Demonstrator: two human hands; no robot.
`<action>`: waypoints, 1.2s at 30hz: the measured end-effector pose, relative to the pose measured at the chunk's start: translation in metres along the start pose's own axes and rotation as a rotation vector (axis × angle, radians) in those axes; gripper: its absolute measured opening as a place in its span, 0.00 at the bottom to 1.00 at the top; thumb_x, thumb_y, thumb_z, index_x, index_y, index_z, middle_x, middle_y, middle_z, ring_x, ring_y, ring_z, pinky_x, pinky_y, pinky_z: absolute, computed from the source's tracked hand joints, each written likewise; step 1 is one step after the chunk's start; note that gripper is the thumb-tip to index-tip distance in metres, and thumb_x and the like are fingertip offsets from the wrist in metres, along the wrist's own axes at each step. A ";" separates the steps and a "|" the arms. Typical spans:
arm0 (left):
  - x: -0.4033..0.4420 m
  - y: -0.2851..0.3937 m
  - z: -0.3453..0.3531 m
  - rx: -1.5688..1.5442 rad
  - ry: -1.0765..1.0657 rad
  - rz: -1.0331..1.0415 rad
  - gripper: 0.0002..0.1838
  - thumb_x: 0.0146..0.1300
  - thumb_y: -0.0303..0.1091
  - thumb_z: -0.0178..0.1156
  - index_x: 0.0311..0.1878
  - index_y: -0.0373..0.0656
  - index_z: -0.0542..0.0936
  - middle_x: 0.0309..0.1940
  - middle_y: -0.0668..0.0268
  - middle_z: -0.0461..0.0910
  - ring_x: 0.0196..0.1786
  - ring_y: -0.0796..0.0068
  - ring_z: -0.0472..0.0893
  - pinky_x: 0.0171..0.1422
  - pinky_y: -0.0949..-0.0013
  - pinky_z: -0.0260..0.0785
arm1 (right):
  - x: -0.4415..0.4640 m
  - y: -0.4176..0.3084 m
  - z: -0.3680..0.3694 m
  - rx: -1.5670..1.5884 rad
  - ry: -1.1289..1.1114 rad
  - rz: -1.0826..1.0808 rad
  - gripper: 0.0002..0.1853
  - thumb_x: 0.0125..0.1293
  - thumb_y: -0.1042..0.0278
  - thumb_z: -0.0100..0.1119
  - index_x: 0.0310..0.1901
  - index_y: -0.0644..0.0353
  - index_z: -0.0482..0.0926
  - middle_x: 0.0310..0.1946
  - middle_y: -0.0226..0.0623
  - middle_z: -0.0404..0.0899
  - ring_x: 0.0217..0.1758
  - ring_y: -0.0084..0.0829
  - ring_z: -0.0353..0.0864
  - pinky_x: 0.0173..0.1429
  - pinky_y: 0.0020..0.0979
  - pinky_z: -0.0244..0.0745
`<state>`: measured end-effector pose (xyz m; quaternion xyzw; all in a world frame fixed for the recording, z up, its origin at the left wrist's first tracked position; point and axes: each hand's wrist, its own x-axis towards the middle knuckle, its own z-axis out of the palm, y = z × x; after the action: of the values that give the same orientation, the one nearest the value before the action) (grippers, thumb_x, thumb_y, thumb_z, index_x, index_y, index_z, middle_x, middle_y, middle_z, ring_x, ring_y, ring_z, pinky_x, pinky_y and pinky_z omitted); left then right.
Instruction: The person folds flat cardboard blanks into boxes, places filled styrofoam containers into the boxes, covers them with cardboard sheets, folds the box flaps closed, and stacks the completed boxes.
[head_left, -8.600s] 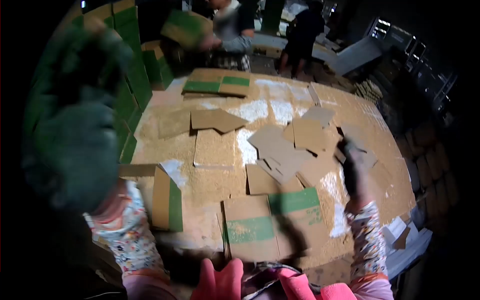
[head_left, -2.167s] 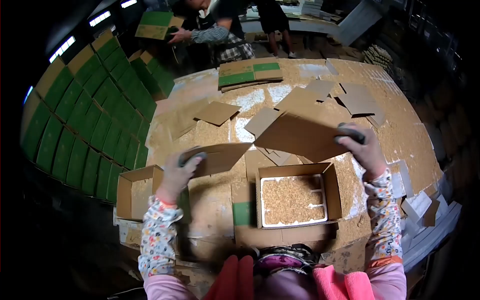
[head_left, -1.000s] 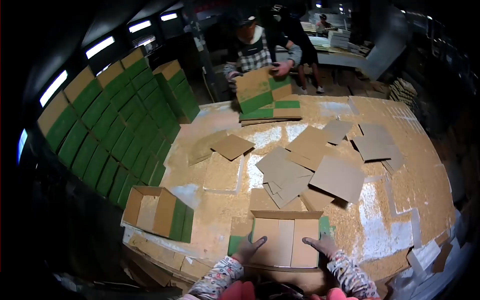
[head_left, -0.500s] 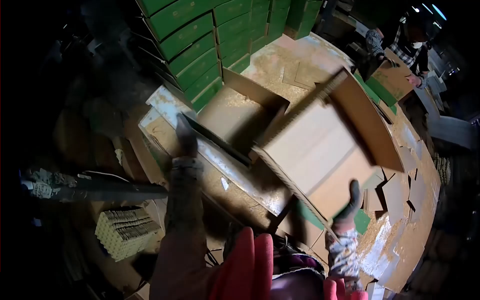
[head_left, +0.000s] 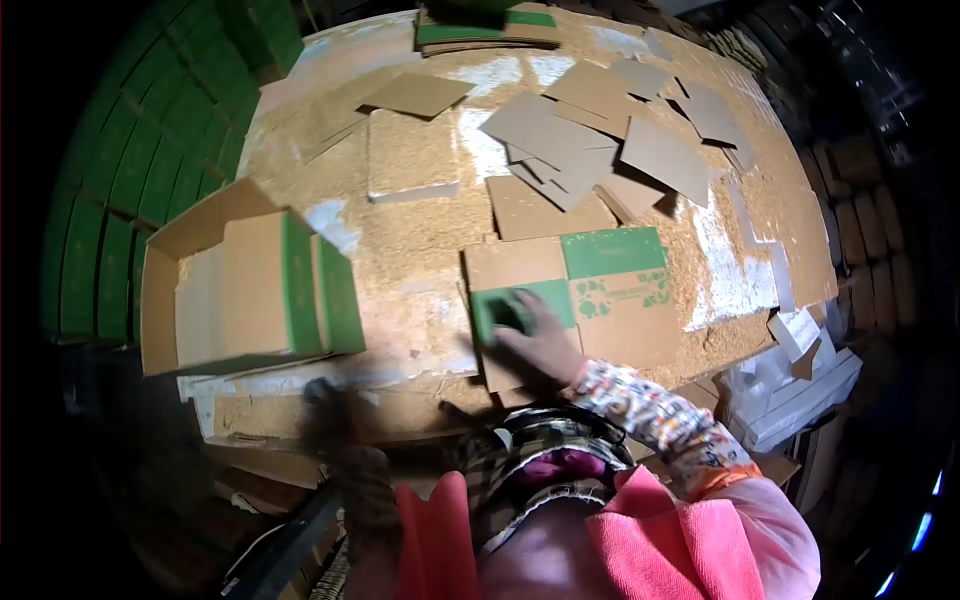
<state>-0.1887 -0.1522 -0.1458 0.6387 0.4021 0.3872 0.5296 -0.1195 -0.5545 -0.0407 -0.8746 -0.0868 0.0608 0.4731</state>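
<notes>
A flattened cardboard carton (head_left: 622,328) with green printing lies on the table in front of me. My right hand (head_left: 540,343), in a dark-fingered glove, is over its left half. Its thumb and fingers are apart; whether they touch the carton I cannot tell. My left hand (head_left: 330,410) is smeared by motion at the table's front edge, below an open cardboard box (head_left: 235,290). That box, with green outer flaps, rests at the table's left front corner, apart from my left hand.
Green boxes (head_left: 130,200) are stacked along the left. Loose cardboard sheets (head_left: 560,140) lie scattered across the back of the worn table (head_left: 410,240). More flat green-printed cartons (head_left: 487,35) are at the far edge. White packaging (head_left: 800,395) is at the right front.
My right hand has let go of the open box, which now rests at the left, and is over the flattened carton. The view has swung right; my left hand is nearer the front edge.
</notes>
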 end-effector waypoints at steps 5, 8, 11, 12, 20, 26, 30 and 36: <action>-0.241 -0.051 0.086 0.680 -0.896 0.310 0.28 0.67 0.50 0.52 0.51 0.28 0.70 0.51 0.36 0.71 0.49 0.42 0.75 0.53 0.55 0.70 | -0.094 0.200 -0.176 -0.543 0.558 0.463 0.41 0.52 0.55 0.68 0.62 0.71 0.61 0.58 0.60 0.67 0.64 0.53 0.64 0.68 0.42 0.59; -0.305 0.039 0.154 1.101 -0.983 0.026 0.43 0.62 0.59 0.53 0.62 0.25 0.59 0.57 0.31 0.64 0.58 0.40 0.69 0.62 0.56 0.65 | -0.104 0.242 -0.220 -0.088 0.159 0.264 0.38 0.53 0.52 0.69 0.57 0.73 0.66 0.52 0.59 0.72 0.56 0.50 0.73 0.60 0.36 0.68; -0.301 0.182 0.157 1.024 -1.080 0.109 0.56 0.52 0.57 0.65 0.69 0.25 0.47 0.59 0.36 0.68 0.62 0.44 0.70 0.65 0.59 0.64 | -0.114 0.184 -0.325 0.387 0.106 0.481 0.31 0.59 0.55 0.64 0.55 0.72 0.68 0.50 0.50 0.76 0.50 0.39 0.78 0.57 0.31 0.71; -0.303 0.236 0.153 1.034 -1.099 0.372 0.50 0.54 0.54 0.65 0.70 0.32 0.53 0.59 0.45 0.71 0.63 0.51 0.71 0.66 0.62 0.63 | -0.117 0.184 -0.360 0.646 0.146 0.495 0.29 0.61 0.57 0.62 0.56 0.71 0.68 0.49 0.47 0.77 0.48 0.36 0.78 0.57 0.30 0.71; -0.270 0.302 0.219 0.307 -1.202 -0.025 0.17 0.64 0.42 0.57 0.41 0.34 0.80 0.32 0.64 0.81 0.25 0.77 0.76 0.30 0.72 0.69 | -0.036 0.145 -0.382 0.453 0.610 -0.047 0.19 0.61 0.61 0.64 0.44 0.67 0.70 0.43 0.39 0.74 0.44 0.28 0.72 0.49 0.31 0.69; -0.364 0.350 0.224 1.185 -1.417 1.228 0.25 0.66 0.54 0.46 0.36 0.43 0.83 0.35 0.54 0.82 0.41 0.55 0.81 0.50 0.55 0.72 | 0.008 0.126 -0.351 0.613 0.488 0.064 0.43 0.56 0.50 0.66 0.65 0.71 0.59 0.60 0.53 0.66 0.62 0.39 0.68 0.66 0.33 0.63; -0.363 0.292 0.235 0.830 -2.269 0.492 0.38 0.63 0.67 0.45 0.63 0.43 0.71 0.59 0.45 0.70 0.65 0.51 0.67 0.70 0.58 0.57 | 0.026 0.121 -0.288 -0.338 0.272 0.115 0.60 0.44 0.37 0.70 0.71 0.64 0.47 0.69 0.57 0.49 0.75 0.48 0.44 0.75 0.48 0.42; -0.346 0.251 0.212 1.068 -0.959 0.776 0.54 0.52 0.69 0.59 0.68 0.34 0.54 0.68 0.46 0.54 0.68 0.47 0.58 0.71 0.52 0.50 | 0.070 0.098 -0.392 -0.143 -0.631 0.013 0.29 0.57 0.53 0.67 0.54 0.66 0.76 0.48 0.40 0.81 0.50 0.29 0.78 0.59 0.28 0.70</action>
<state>-0.0979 -0.5783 0.0487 0.9951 0.0121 -0.0162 0.0965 0.0325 -0.9129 0.0893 -0.8441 -0.2279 0.3257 0.3599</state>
